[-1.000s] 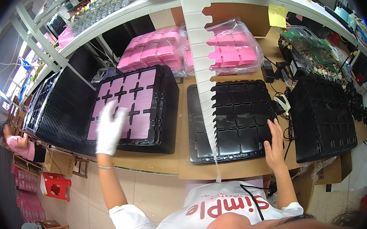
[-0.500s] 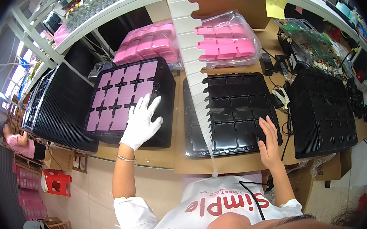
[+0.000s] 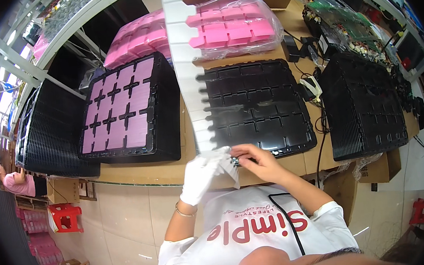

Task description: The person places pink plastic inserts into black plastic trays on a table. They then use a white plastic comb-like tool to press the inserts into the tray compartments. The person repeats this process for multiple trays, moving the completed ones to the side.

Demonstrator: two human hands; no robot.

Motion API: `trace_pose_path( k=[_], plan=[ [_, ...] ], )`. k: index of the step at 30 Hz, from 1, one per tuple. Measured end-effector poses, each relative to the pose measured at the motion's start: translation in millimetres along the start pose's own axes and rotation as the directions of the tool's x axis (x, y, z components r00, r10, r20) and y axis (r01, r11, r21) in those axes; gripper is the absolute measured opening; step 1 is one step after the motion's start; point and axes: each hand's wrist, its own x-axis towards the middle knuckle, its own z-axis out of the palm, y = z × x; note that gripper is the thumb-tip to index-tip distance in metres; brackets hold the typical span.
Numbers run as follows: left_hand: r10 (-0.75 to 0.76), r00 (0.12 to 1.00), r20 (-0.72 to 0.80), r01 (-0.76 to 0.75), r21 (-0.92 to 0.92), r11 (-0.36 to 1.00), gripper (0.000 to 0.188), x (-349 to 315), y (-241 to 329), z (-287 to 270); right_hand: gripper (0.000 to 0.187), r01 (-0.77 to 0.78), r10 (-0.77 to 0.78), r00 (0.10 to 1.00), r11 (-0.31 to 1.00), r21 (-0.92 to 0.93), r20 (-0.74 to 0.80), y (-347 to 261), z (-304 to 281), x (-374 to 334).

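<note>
A long white strip (image 3: pixel 185 59) with a notched edge hangs from the top of the view down past the table's front edge. My gloved left hand (image 3: pixel 200 176) is closed on its lower part, and a loose end (image 3: pixel 232 177) shows beside the fingers. My bare right hand (image 3: pixel 262 164) meets it from the right, thumb and fingers bent in close to the glove's fingertips; what they pinch is too small to make out. Behind both hands lies a black compartmented tray (image 3: pixel 255 109). To the left, a tall stack of black trays (image 3: pixel 165 111) carries pink pieces (image 3: pixel 116 108) in its top tray.
More black trays stand stacked at the far left (image 3: pixel 53 131) and at the right (image 3: pixel 366 106). Bagged pink foam pieces (image 3: pixel 235 24) lie at the back. Black cables (image 3: pixel 320 118) and green circuit boards (image 3: pixel 343 22) are at the right. A person in pink (image 3: pixel 19 183) sits far left.
My left hand has left the pink-filled tray and come to the strip. My right hand has moved left from the black tray's edge to meet it. The whole view has shifted slightly.
</note>
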Motion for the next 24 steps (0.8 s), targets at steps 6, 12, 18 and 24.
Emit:
trace_pose_path(
  k=[6, 12, 18, 24],
  plan=[
    [-0.156, 0.898, -0.411, -0.012, -0.376, 0.927, 0.038, 6.4, 8.9, -6.4, 0.026, -0.138, 0.137, 0.974, 0.99, -0.003, 0.182, 3.4, 10.6, 7.5],
    [-0.289, 0.943, -0.164, 0.132, -0.614, 0.778, 0.043, 7.5, 0.3, -20.1, 0.017, -0.321, 0.261, 0.936, 0.906, 0.274, 0.234, -3.1, 18.7, 24.5],
    [-0.305, 0.88, -0.363, 0.165, -0.37, 0.914, 0.023, 12.9, 6.0, -6.1, 0.016, -0.156, 0.145, 0.987, 0.958, 0.24, 0.066, 9.7, 25.0, 27.7],
    [-0.228, 0.887, -0.402, 0.073, -0.365, 0.928, 0.029, 10.2, -20.5, -5.7, 0.01, 0.058, -0.065, 0.997, 0.984, -0.167, -0.034, -10.9, 30.7, 29.2]
  ],
)
